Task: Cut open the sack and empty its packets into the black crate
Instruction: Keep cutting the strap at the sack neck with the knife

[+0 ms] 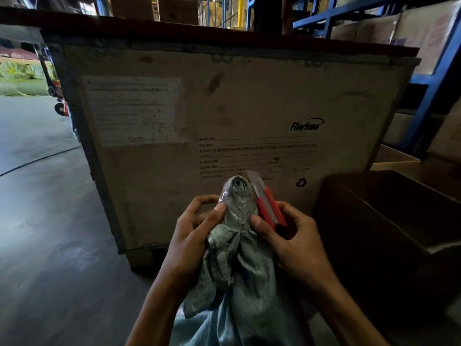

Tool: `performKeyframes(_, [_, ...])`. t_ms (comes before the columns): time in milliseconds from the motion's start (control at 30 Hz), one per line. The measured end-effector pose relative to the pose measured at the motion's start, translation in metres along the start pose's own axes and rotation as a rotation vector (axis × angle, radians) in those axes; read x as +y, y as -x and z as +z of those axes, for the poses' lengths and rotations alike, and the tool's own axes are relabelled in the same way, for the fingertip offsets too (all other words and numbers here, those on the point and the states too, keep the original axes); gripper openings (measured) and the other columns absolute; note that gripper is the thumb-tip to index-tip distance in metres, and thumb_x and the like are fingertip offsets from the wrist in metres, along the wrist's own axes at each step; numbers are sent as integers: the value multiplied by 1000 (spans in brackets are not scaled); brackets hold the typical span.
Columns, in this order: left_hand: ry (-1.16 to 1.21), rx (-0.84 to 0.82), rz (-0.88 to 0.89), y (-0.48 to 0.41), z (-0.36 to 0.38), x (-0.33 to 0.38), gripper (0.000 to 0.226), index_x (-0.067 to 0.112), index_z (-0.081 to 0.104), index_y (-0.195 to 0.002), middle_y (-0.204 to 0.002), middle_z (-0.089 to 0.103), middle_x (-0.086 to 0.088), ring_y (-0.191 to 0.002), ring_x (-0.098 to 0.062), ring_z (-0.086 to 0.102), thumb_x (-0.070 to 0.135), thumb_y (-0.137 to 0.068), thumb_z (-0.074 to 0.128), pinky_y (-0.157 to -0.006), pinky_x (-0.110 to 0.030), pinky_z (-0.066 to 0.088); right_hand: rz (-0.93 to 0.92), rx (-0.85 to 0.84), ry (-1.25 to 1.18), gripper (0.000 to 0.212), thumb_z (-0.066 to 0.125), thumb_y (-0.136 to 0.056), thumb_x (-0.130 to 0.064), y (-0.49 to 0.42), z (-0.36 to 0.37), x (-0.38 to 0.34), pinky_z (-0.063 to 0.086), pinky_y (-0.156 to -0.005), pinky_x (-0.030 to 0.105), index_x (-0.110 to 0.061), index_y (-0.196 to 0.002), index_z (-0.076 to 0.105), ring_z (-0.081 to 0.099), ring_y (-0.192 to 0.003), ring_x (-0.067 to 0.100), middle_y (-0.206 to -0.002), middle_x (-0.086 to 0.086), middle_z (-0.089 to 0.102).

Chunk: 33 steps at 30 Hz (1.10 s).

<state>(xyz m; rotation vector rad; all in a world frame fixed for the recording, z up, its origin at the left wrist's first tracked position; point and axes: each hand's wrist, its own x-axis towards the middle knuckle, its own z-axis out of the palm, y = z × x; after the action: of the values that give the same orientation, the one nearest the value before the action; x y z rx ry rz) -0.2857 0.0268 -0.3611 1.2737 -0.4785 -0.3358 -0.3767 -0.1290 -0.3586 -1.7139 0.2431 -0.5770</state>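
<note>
Currently, head view: left hand (192,231) grips the sack (239,258) at its bunched neck, held up before me. Right hand (294,243) clenches a red cutter (270,208), blade out beside the knot. FiberHome shipping box (224,108) blocks the front; black crate (374,221) sits right.

A big pale shipping box (224,108) printed "FiberHome" is standing on the grey floor (45,221), with a paper sheet (136,111) sticking to its face. Blue racking (429,96) is holding cardboard cartons (424,28) behind it. A thin cable (37,161) is lying across the floor on the left.
</note>
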Motion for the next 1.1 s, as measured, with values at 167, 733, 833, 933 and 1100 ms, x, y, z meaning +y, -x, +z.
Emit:
performKeyframes(167, [-516, -24, 136, 1, -3, 1, 61, 33, 66, -122, -111, 75, 7, -100, -4, 73, 61, -70, 77, -77, -24, 61, -21, 65, -35, 22, 79, -83, -28, -2, -4, 3, 62, -76, 24, -24, -104, 73, 76, -89, 6, -97, -5, 78])
performKeyframes(733, [-975, 378, 427, -1, -32, 9, 40, 26, 68, -111, -107, 66, 12, -101, -11, 62, 24, -75, 85, -88, -33, 48, 42, -172, -25, 35, 72, -89, -11, -13, -25, 8, 61, -88, 24, -37, -111, 67, 73, -104, 8, -111, -6, 77])
performKeyframes(833, [-973, 719, 422, 0, -25, 0, 40, 16, 67, -103, -108, 59, -5, -104, -14, 44, 32, -73, 87, -84, -26, 32, 51, -262, -53, 37, 74, -85, -15, -10, -22, 5, 60, -93, 28, -30, -119, 68, 73, -107, 12, -116, -3, 76])
performKeyframes(933, [-1046, 975, 534, 6, -17, -5, 40, 14, 62, -69, -71, 56, -2, -77, -24, 52, 49, -79, 80, -73, -32, 32, 74, -312, -152, 49, 74, -80, -20, -9, -17, 6, 59, -94, 30, -21, -128, 66, 72, -113, 16, -122, 2, 75])
performKeyframes(1100, [-1041, 458, -238, 6, -3, 1, 98, 8, 75, -77, -68, 65, -11, -68, -27, 65, 78, -88, 8, -77, -40, 57, 94, -236, -282, 42, 72, -79, -19, -8, -8, 9, 59, -87, 24, -23, -121, 70, 72, -113, 21, -121, 8, 75])
